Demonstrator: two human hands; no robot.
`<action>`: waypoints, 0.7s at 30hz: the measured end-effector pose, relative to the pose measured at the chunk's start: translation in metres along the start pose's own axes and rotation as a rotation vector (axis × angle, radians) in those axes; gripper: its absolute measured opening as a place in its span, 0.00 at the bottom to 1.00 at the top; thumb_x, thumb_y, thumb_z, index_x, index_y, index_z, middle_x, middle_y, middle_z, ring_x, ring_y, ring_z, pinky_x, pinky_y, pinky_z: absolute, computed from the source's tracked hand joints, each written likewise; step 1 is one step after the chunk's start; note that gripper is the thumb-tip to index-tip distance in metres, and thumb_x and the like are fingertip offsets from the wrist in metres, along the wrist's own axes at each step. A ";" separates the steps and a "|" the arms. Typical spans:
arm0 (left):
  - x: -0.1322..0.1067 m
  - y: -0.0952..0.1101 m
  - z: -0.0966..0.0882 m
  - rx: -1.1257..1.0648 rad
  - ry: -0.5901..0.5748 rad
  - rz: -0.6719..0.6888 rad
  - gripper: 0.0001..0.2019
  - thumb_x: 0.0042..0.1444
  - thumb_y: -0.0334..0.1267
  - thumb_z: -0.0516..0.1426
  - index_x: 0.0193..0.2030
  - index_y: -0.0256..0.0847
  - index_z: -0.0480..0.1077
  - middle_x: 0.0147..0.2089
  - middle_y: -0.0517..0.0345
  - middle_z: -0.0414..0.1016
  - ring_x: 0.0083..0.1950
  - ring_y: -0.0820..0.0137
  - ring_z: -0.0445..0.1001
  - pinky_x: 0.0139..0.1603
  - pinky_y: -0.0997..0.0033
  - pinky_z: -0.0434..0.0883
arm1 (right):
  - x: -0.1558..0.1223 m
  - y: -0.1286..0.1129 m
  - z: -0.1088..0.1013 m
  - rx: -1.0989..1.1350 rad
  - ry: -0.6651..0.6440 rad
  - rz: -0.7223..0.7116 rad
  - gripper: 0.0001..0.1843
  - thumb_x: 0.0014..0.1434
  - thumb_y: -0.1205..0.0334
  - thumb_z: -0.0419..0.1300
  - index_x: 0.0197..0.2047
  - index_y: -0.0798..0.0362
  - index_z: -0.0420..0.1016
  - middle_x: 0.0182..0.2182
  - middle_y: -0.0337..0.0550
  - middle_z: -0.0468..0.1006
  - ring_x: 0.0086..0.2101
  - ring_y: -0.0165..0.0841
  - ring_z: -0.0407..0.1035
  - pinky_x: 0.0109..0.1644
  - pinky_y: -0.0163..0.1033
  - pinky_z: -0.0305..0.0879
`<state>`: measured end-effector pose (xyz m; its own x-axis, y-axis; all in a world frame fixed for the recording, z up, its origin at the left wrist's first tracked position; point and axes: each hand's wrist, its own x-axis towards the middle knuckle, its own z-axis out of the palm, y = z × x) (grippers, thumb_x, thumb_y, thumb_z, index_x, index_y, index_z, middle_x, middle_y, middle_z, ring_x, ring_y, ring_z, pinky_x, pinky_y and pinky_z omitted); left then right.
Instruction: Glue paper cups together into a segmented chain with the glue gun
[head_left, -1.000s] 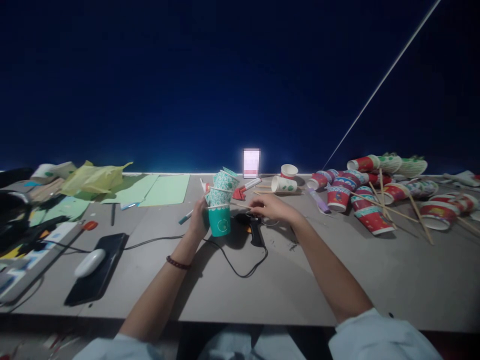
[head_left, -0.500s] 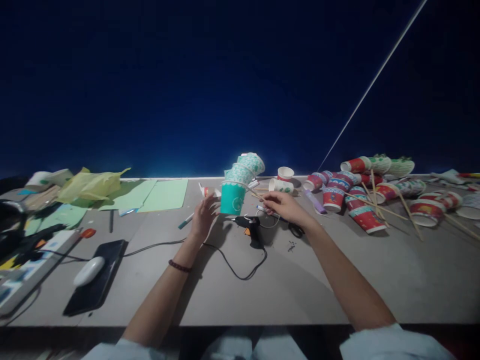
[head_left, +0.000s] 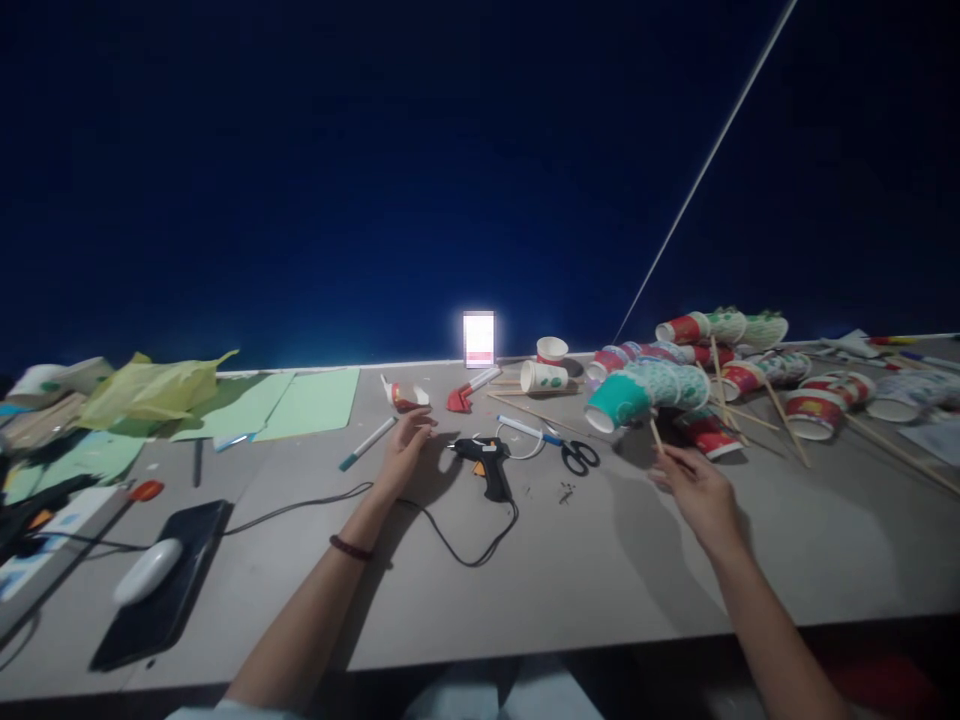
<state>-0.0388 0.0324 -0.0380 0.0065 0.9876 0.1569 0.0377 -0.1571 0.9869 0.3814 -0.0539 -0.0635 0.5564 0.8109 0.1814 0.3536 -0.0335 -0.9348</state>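
My right hand (head_left: pixel 696 487) is closed on a thin wooden stick (head_left: pixel 657 435) that carries a chain of teal patterned paper cups (head_left: pixel 646 389), held just above the table right of centre. The chain lies tilted, its plain teal cup toward me. My left hand (head_left: pixel 406 447) rests open on the grey table (head_left: pixel 570 560), fingers spread, holding nothing. A black glue gun (head_left: pixel 487 462) with its black cord lies just right of that hand.
Black scissors (head_left: pixel 577 455) and a marker lie beyond the glue gun. A heap of red patterned cups on sticks (head_left: pixel 757 375) fills the back right. Green paper sheets (head_left: pixel 307 400), a white mouse (head_left: pixel 146 570) on a dark pad and clutter sit at the left.
My right hand has carried the teal cup chain on its stick from the table's centre over to the right. My left hand let go of the cups and now lies flat.
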 end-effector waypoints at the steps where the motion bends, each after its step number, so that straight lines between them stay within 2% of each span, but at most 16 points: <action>1: 0.000 -0.001 0.000 0.010 0.005 0.009 0.19 0.54 0.48 0.58 0.50 0.41 0.68 0.42 0.53 0.72 0.39 0.68 0.72 0.43 0.66 0.68 | 0.008 0.002 -0.003 -0.075 0.021 -0.036 0.20 0.49 0.44 0.60 0.38 0.50 0.78 0.38 0.47 0.75 0.30 0.37 0.73 0.34 0.46 0.74; 5: 0.001 -0.004 0.000 0.091 0.023 0.054 0.18 0.53 0.45 0.58 0.50 0.42 0.69 0.42 0.51 0.72 0.39 0.66 0.72 0.44 0.64 0.69 | 0.046 -0.011 -0.006 -0.412 0.124 -0.234 0.18 0.54 0.49 0.55 0.36 0.53 0.79 0.32 0.49 0.76 0.32 0.40 0.70 0.39 0.47 0.69; 8: 0.001 -0.005 -0.001 0.197 0.034 0.091 0.16 0.52 0.43 0.59 0.48 0.43 0.71 0.40 0.52 0.73 0.37 0.66 0.71 0.41 0.64 0.69 | 0.077 -0.034 -0.001 -0.617 0.117 -0.301 0.16 0.56 0.56 0.54 0.37 0.55 0.80 0.34 0.52 0.77 0.36 0.42 0.69 0.41 0.45 0.65; 12: -0.001 -0.005 -0.001 0.298 0.009 0.150 0.15 0.52 0.39 0.59 0.48 0.44 0.72 0.39 0.54 0.74 0.35 0.67 0.70 0.38 0.67 0.67 | 0.110 -0.063 0.010 -0.822 0.097 -0.275 0.18 0.58 0.62 0.53 0.43 0.59 0.80 0.38 0.58 0.77 0.40 0.45 0.68 0.43 0.45 0.61; 15: -0.001 -0.006 -0.002 0.302 -0.004 0.138 0.15 0.50 0.38 0.60 0.46 0.43 0.73 0.37 0.55 0.74 0.34 0.67 0.70 0.35 0.69 0.66 | 0.123 -0.079 0.022 -0.846 0.162 -0.147 0.18 0.59 0.63 0.54 0.46 0.58 0.80 0.40 0.59 0.77 0.41 0.45 0.67 0.41 0.45 0.60; 17: -0.001 -0.006 -0.003 0.299 -0.004 0.128 0.15 0.49 0.38 0.60 0.46 0.43 0.73 0.36 0.56 0.74 0.33 0.67 0.70 0.35 0.69 0.65 | 0.128 -0.084 0.030 -0.825 0.225 -0.077 0.19 0.59 0.63 0.54 0.49 0.58 0.79 0.40 0.60 0.76 0.42 0.46 0.67 0.41 0.45 0.59; 21: -0.001 -0.007 -0.005 0.320 0.003 0.108 0.15 0.49 0.38 0.60 0.46 0.43 0.73 0.35 0.57 0.74 0.33 0.68 0.70 0.33 0.71 0.64 | 0.135 -0.082 0.040 -0.809 0.285 -0.028 0.18 0.58 0.63 0.55 0.47 0.59 0.79 0.40 0.60 0.75 0.45 0.47 0.65 0.44 0.47 0.59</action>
<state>-0.0438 0.0329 -0.0446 0.0250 0.9651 0.2607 0.3486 -0.2529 0.9025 0.3970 0.0818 0.0252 0.6690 0.6434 0.3722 0.7372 -0.5102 -0.4431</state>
